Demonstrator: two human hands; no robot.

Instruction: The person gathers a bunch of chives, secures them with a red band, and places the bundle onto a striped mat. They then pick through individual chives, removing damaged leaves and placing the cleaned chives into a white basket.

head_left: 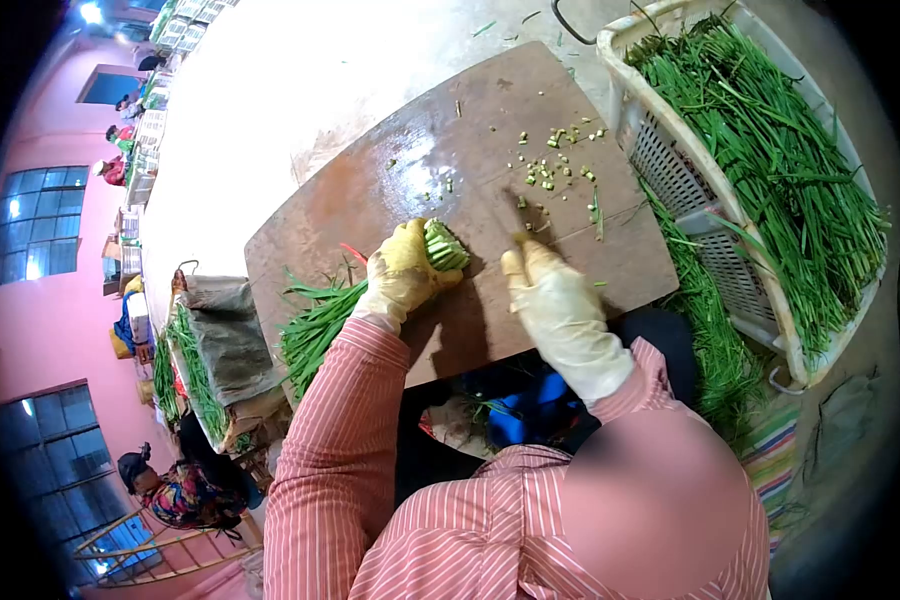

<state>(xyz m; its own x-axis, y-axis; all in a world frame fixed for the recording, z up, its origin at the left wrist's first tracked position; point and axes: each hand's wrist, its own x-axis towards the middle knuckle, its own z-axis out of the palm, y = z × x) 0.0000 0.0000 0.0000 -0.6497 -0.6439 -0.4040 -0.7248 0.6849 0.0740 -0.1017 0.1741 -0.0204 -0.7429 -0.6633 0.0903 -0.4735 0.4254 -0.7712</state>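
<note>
My left hand (402, 272), in a yellowed glove, is wrapped round a bunch of green leafy stalks (446, 247) lying on the brown board (320, 225). The pale trimmed ends stick out past the fingers toward the board's middle, and the leaves trail beneath my left forearm. To the right, my right hand (562, 312), in a whitish glove, is closed round what looks like a knife (521, 233). Its blade is smeared by motion and hard to make out. Short cut stalk ends (545, 172) lie scattered beyond my right hand.
A white plastic crate (675, 175) heaped with long green stalks (770, 170) stands right of the board. More greens (710, 350) lie on the floor below it. Another container (232, 330) of greens is at left. A seated person (185, 492) is at lower left; others sit farther off.
</note>
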